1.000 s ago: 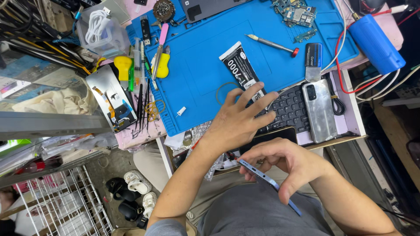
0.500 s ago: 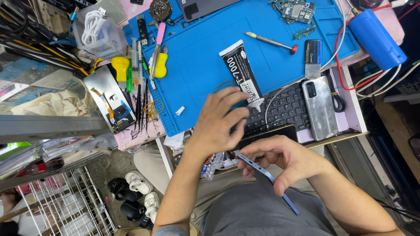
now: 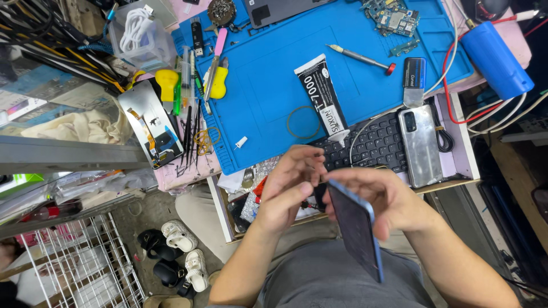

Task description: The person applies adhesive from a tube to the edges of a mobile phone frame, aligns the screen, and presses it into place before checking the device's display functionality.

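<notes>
Right hand (image 3: pixel 382 202) holds a dark phone (image 3: pixel 357 228) edge-up near the bench (image 3: pixel 268 91); left hand (image 3: pixel 288 182) touches its far end.

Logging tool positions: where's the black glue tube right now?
Head view, centre: the black glue tube lies on the blue mat, nozzle toward the keyboard, above both hands.

Work mat (image 3: pixel 274 85) bright blue. Glue tube (image 3: pixel 322 97) black with white lettering, white nozzle. Keyboard (image 3: pixel 371 142) black. Phone (image 3: pixel 420 145) beside it silver-grey. Held phone (image 3: pixel 357 228) dark with blue edge. Cylinder (image 3: pixel 495 60) blue. Pry tools (image 3: pixel 218 80) yellow, pink handle. Screwdriver (image 3: pixel 359 59) grey, red cap.
</notes>
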